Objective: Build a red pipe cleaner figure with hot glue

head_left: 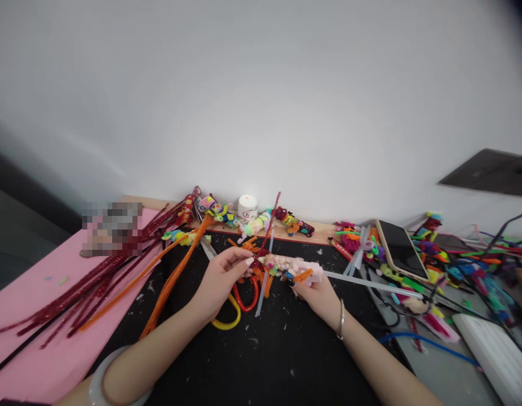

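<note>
Fingertips of my left hand [221,276] are pinched on a red tinsel pipe cleaner [271,225], which stands up at a slant. My right hand [318,296] is wrapped round a pink glue gun [310,269]. A long translucent glue stick [371,283] juts from its back, and its front end is close to my left fingertips. Below the hands lie scissors [227,325] with red and yellow handles. Another glue stick [265,282] and orange pipe cleaner pieces [247,243] are beside them on the black mat [282,361].
Red tinsel pipe cleaners [96,287] and orange ones [176,282] spread over a pink sheet [24,349]. Several fuzzy figures and a white cup [247,208] line the wall. Rightward are a phone [400,248], colourful pipe cleaner pieces, a cable and a white keyboard [493,349].
</note>
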Demonstrator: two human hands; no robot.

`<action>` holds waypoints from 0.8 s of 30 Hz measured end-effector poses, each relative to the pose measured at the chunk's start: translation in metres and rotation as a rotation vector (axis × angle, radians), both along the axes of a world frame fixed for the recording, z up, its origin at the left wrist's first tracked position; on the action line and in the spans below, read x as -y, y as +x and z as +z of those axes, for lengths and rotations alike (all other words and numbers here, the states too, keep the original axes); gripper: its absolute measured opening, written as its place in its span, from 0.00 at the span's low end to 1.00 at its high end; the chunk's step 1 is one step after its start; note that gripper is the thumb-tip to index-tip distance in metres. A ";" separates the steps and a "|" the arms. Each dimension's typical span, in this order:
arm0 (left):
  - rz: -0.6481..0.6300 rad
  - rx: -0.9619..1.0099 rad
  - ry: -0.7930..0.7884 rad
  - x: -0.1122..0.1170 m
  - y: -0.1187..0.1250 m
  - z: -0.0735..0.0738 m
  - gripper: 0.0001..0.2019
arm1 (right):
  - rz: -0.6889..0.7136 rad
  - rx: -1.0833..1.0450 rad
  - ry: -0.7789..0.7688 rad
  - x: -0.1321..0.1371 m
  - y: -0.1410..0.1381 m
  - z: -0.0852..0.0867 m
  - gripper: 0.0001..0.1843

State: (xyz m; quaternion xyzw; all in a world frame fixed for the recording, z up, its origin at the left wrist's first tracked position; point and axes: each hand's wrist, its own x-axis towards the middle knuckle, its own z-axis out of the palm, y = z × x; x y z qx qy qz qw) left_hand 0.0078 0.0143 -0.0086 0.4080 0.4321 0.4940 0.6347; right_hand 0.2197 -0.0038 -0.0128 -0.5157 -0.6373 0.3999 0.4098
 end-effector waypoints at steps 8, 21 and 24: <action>0.026 0.037 -0.026 -0.001 0.001 0.001 0.07 | 0.007 0.004 -0.016 0.001 0.000 -0.001 0.06; 0.053 0.033 -0.016 -0.001 0.001 0.002 0.08 | 0.137 0.052 -0.005 0.001 -0.003 0.008 0.11; 0.050 0.046 -0.015 -0.001 0.001 0.001 0.07 | 0.128 0.041 0.009 0.002 -0.002 0.004 0.08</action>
